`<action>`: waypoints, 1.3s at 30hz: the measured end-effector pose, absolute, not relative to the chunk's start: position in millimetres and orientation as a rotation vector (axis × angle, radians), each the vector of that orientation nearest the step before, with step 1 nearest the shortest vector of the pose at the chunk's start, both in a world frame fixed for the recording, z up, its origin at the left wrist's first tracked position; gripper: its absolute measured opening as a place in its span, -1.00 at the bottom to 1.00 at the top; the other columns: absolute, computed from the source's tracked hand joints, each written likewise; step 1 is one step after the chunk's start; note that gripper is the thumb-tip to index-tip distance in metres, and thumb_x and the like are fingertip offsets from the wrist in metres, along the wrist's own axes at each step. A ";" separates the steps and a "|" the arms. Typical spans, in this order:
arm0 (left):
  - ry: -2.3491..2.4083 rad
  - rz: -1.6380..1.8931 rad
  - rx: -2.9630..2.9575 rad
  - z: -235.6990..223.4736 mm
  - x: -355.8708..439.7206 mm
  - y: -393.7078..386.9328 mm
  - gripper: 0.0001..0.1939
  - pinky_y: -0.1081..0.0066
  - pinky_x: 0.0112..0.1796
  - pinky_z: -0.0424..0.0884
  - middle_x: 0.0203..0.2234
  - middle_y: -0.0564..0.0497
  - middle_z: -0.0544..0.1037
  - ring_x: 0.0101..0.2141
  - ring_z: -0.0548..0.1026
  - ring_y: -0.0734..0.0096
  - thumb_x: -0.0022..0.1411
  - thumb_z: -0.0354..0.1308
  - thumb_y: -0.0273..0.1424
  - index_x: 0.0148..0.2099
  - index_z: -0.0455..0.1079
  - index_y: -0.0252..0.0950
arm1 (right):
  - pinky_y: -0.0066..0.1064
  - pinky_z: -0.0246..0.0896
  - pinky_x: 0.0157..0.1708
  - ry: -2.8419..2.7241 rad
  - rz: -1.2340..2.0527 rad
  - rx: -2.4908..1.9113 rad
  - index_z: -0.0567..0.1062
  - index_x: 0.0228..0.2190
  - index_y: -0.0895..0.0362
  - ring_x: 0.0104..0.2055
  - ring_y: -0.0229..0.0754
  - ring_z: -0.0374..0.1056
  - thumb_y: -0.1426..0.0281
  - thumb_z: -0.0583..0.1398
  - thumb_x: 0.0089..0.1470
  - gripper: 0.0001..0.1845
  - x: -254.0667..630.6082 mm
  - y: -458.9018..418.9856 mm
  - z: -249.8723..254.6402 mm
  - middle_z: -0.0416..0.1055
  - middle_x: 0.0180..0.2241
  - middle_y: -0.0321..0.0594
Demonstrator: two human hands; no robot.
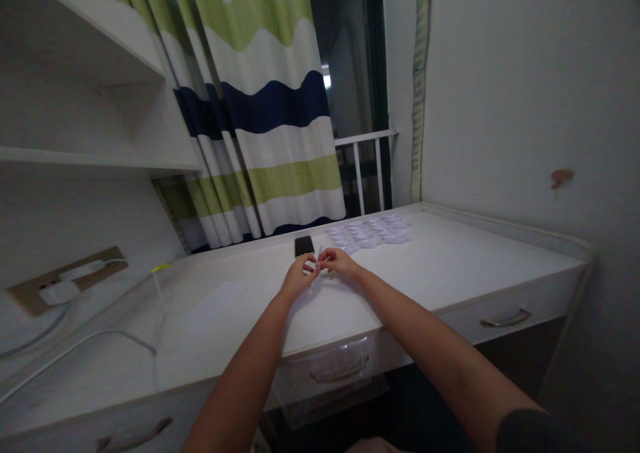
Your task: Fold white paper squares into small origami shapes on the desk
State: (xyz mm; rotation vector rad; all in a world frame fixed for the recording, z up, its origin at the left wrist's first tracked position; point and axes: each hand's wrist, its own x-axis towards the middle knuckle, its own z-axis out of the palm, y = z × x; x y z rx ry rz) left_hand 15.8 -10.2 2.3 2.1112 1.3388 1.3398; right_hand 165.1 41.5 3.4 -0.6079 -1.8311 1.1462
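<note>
Fingertip work above a white desk (440, 273): left hand (300, 276) and right hand (341, 262) close together, fingers narrow, pinching a small white paper slip (319, 258) from both sides, a light, close grip suiting thin paper; a black phone (304, 245) just ahead, loose paper pieces (369, 232) spread beyond.

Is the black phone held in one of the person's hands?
No, the black phone lies on the white desk, beyond the left hand and right hand.
</note>
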 end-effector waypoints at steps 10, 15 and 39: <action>1.189 1.299 1.899 2.5 14.4 -10.0 -0.70 0.49 -0.54 0.39 -0.17 -0.08 0.34 -0.43 0.43 0.48 -0.08 0.15 -0.28 -0.28 0.26 -0.32 | -0.50 0.21 -0.57 -1.827 1.175 -0.620 0.36 -0.55 0.20 -0.52 -0.33 0.29 0.31 0.27 -0.32 -0.73 166.0 38.2 4.4 0.35 -0.56 -0.29; 1.155 1.305 1.879 0.7 11.5 -7.1 -0.69 0.51 -0.57 0.37 -0.23 -0.05 0.35 -0.44 0.42 0.48 -0.10 0.17 -0.26 -0.31 0.25 -0.32 | -0.49 0.23 -0.53 -1.828 1.173 -0.587 0.37 -0.54 0.21 -0.49 -0.32 0.29 0.31 0.27 -0.31 -0.74 167.0 34.8 6.0 0.36 -0.53 -0.28; 1.179 1.409 1.808 2.1 13.5 -6.6 -0.56 0.49 -0.61 0.39 -0.18 -0.08 0.30 -0.46 0.41 0.49 -0.13 0.19 -0.36 -0.15 0.18 -0.27 | -0.55 0.20 -0.58 -1.847 0.900 -0.642 0.34 -0.45 0.20 -0.50 -0.37 0.27 0.47 0.16 -0.20 -0.86 162.8 51.0 -5.9 0.33 -0.46 -0.29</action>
